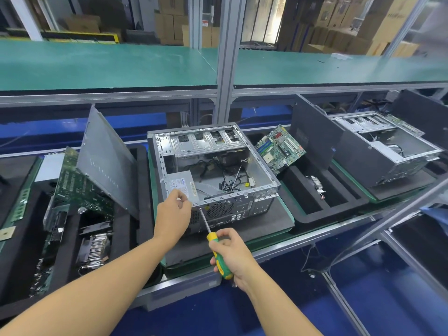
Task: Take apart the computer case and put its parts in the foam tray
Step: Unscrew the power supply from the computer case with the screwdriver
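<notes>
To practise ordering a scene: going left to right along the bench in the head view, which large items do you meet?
Grey side panel → open computer case → motherboard → black panel → second case.

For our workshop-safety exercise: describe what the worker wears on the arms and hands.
Nothing shows. The left hand and the right hand are ungloved. Both forearms are bare to the picture's edge, with no sleeves, watch or wrist strap in view.

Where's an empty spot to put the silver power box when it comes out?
The foam tray right of the case has a bare slot in front of the fan, below the leaning board. The black pad before the case, right of the screwdriver, is bare too. The left tray is crowded with boards and a panel.
</notes>
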Motion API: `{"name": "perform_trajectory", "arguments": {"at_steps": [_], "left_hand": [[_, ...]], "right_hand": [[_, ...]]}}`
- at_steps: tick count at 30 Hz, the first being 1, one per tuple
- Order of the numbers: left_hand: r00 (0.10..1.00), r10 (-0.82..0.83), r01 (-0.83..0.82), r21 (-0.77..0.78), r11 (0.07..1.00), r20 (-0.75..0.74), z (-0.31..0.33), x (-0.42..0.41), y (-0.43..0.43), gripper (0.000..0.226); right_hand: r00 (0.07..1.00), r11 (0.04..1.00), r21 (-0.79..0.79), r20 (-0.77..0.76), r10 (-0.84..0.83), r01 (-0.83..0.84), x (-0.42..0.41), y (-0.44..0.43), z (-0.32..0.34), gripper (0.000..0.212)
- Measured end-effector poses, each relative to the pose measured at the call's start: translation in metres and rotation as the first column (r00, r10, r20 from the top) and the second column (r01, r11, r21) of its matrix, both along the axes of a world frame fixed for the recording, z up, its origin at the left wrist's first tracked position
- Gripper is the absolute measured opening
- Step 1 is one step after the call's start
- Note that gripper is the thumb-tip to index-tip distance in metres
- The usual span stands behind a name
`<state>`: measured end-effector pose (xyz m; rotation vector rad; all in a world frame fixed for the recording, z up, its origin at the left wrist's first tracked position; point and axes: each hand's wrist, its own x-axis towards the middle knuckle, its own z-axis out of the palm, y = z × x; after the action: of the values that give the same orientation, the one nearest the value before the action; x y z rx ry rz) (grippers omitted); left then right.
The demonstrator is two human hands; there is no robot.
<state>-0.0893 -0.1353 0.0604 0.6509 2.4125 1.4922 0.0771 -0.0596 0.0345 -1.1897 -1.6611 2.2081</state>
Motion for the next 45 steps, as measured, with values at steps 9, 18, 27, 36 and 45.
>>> {"name": "perform_trajectory", "arguments": {"at_steps": [9, 18, 27, 36, 45], "left_hand": [[0.946, 0.116, -0.112, -0.031, 0.993, 0.302, 0.011, 0.0, -0.004, 0.025], [0.875, 0.138, -0.086, -0.132, 0.987, 0.464, 0.003, 0.013, 0.009, 0.029], [0.633, 0.03, -0.048, 0.0, 0.999, 0.773, -0.004, 0.031, 0.021, 0.029], [0.609, 0.001, -0.058, 0.043, 0.997, 0.794, -0.007, 0.029, 0.02, 0.029], [0.548, -0.049, -0.16, 0.162, 0.974, 0.835, -0.005, 0.03, 0.026, 0.009]], "right_hand": [[1.0, 0.977, -0.212, 0.023, 0.007, -0.002, -0.008, -0.002, 0.007, 0.03], [0.998, 0.997, -0.076, -0.057, -0.035, 0.031, -0.002, -0.001, 0.004, 0.025], [1.0, 0.987, -0.159, -0.009, -0.015, 0.013, -0.004, 0.0, 0.014, 0.025], [0.994, 0.947, -0.309, 0.037, 0.102, -0.085, 0.004, 0.001, 0.015, 0.039], [0.999, 0.994, -0.113, 0.048, 0.003, 0.003, 0.007, 0.0, 0.008, 0.015]]}}
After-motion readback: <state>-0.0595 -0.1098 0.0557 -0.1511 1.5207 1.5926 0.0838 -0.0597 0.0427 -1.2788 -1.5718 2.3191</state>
